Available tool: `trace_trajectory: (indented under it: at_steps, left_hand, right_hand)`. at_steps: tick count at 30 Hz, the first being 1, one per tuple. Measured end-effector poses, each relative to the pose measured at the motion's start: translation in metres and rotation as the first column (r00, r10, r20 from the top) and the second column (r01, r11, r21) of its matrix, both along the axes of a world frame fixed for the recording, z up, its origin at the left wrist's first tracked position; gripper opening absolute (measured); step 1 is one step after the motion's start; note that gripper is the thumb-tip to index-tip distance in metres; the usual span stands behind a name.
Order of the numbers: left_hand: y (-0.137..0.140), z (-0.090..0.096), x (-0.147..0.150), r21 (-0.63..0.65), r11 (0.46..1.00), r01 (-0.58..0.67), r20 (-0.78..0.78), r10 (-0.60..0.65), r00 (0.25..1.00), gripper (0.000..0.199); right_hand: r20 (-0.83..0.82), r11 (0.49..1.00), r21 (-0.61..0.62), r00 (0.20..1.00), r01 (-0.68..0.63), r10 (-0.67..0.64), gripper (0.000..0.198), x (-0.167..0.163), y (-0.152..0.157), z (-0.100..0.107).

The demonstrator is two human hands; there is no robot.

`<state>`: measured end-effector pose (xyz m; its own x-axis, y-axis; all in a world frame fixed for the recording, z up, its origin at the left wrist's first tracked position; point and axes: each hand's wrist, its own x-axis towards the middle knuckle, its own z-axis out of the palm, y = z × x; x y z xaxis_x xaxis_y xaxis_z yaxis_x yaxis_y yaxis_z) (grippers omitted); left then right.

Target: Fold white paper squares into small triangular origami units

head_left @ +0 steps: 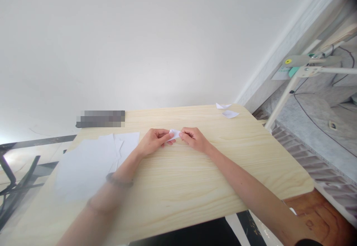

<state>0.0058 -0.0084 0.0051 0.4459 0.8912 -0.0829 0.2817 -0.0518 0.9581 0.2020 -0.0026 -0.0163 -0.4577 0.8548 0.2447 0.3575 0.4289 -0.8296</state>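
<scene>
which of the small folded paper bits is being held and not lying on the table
The small folded paper pinched between the left hand and right hand; the two folded pieces lie untouched at the far edge.

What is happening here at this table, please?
A person sits at a light wooden table and holds a small folded piece of white paper between both hands. The left hand and the right hand pinch it from either side, just above the tabletop. A loose pile of white sheets lies to the person's left. Two small folded paper pieces lie at the far right corner of the table. A bracelet is on the left wrist.
</scene>
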Motion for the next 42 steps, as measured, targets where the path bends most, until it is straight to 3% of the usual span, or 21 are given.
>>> trace_trajectory:
  at_steps: [4,13,18,26,33,42]
  left_hand:
    - [0.0013,-0.0011,-0.0031,-0.037,0.999,0.032,-0.014,-0.033,0.999,0.037]
    - [0.0009,-0.0010,-0.0060,0.002,0.997,0.082,-0.032,-0.082,0.996,0.030]
    - [-0.0011,-0.0004,-0.0059,0.033,0.995,0.097,-0.122,-0.092,0.988,0.033]
    - [-0.0004,0.0001,-0.0049,0.009,0.994,0.109,-0.104,-0.107,0.989,0.032]
    - [-0.0034,0.0039,-0.0020,0.117,0.986,0.119,-0.209,-0.093,0.973,0.039]
    - [-0.0052,0.0030,0.0004,0.143,0.985,0.091,-0.163,-0.068,0.984,0.035]
  right_hand:
    - [-0.018,0.999,0.009,0.999,0.039,-0.039,0.027,0.0006,0.0006,-0.0002]
    - [0.070,1.000,0.007,0.997,-0.014,0.013,0.031,-0.0006,0.0015,-0.0010]
    - [0.076,0.998,0.025,0.996,-0.049,0.047,0.031,-0.0012,-0.0004,0.0020]
    - [0.053,0.999,0.031,0.998,-0.023,0.021,0.030,0.0002,0.0001,0.0003]
    - [0.071,0.998,0.060,0.997,-0.013,0.009,0.031,-0.0003,0.0008,0.0006]
    - [0.042,1.000,-0.009,0.999,0.020,-0.020,0.030,-0.0003,0.0006,0.0007]
